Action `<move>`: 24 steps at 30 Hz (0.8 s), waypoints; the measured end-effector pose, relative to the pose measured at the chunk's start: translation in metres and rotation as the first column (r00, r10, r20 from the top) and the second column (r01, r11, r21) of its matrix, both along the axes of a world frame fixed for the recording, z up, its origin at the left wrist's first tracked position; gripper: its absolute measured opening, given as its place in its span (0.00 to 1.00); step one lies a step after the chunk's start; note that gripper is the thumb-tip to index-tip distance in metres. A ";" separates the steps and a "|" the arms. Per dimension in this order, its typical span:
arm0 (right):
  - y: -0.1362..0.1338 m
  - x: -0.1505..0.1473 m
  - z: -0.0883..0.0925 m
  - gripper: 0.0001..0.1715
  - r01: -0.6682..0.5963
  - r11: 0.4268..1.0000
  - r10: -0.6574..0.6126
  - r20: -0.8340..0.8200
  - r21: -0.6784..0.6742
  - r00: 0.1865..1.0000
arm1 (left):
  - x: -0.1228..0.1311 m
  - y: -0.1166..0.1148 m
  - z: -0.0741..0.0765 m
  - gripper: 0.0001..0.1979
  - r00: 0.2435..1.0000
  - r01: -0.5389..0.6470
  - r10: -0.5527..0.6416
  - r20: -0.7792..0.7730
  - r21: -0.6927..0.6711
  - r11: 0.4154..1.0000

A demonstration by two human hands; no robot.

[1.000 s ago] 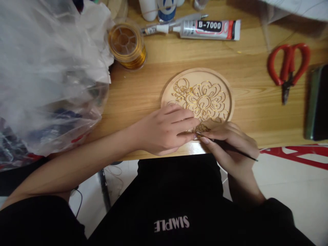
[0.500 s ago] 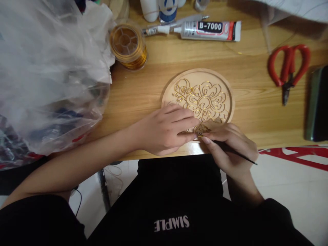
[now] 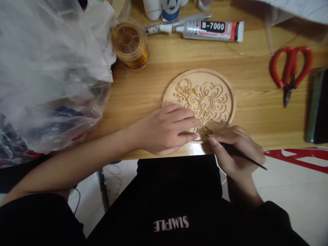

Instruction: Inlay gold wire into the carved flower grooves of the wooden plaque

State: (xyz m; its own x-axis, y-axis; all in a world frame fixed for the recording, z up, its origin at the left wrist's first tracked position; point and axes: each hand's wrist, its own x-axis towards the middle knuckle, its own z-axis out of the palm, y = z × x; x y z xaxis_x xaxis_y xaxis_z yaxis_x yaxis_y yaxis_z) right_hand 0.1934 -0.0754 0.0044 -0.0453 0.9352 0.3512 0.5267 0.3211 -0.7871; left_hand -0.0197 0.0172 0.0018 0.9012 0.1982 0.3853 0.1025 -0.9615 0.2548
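Observation:
A round wooden plate (image 3: 167, 92) with a raised rim lies at the table's front edge. Gold wire bent into a flower pattern (image 3: 206, 101) covers much of its face. Across the plate's lower left rests my left hand (image 3: 169, 130), its fingers stretched out flat and the thumb tip near a small wire flower (image 3: 203, 130). Dark slim tweezers (image 3: 246, 157) are pinched between the thumb and fingers of my right hand (image 3: 237, 150), at the plate's lower right. Their tip points at the small flower's edge; whether it grips wire I cannot tell.
A spool of gold wire (image 3: 130, 44) stands at the back, beside a large clear plastic bag (image 3: 51, 75) on the left. Behind the plate lie a B-7000 glue tube (image 3: 214, 30) and a pen (image 3: 156, 29). Red-handled cutters (image 3: 290, 71) and a dark phone-like object (image 3: 317, 106) are at right.
My right hand and the tweezers have shifted a little to the right, away from my left thumb. My left hand stays in place on the plate. The whole view has moved slightly.

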 end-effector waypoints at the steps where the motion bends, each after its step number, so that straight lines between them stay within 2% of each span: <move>1: 0.000 0.000 0.000 0.12 0.004 1.000 -0.004 -0.003 -0.009 1.000 | 0.000 0.000 0.000 0.09 1.000 -0.003 0.003 -0.002 0.000 1.000; 7: 0.004 -0.005 0.002 0.15 -0.042 0.999 0.041 0.009 0.021 0.999 | 0.001 -0.001 0.000 0.09 0.999 -0.030 0.030 -0.019 0.003 1.000; 21: 0.005 -0.002 0.009 0.16 -0.089 0.988 0.088 -0.013 -0.123 0.996 | 0.001 -0.001 -0.001 0.09 1.000 -0.026 0.026 0.002 -0.010 1.000; 24: 0.005 -0.004 0.009 0.15 -0.068 0.991 0.067 -0.016 -0.116 0.998 | 0.001 -0.001 -0.001 0.09 1.000 -0.025 0.025 -0.007 -0.006 1.000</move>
State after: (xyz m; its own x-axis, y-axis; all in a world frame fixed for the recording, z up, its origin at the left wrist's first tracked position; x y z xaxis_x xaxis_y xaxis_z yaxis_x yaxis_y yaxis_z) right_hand 0.1898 -0.0706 0.0133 -0.1064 0.9646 0.2413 0.4972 0.2617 -0.8272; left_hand -0.0192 0.0159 0.0008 0.8986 0.2236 0.3775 0.1288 -0.9569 0.2602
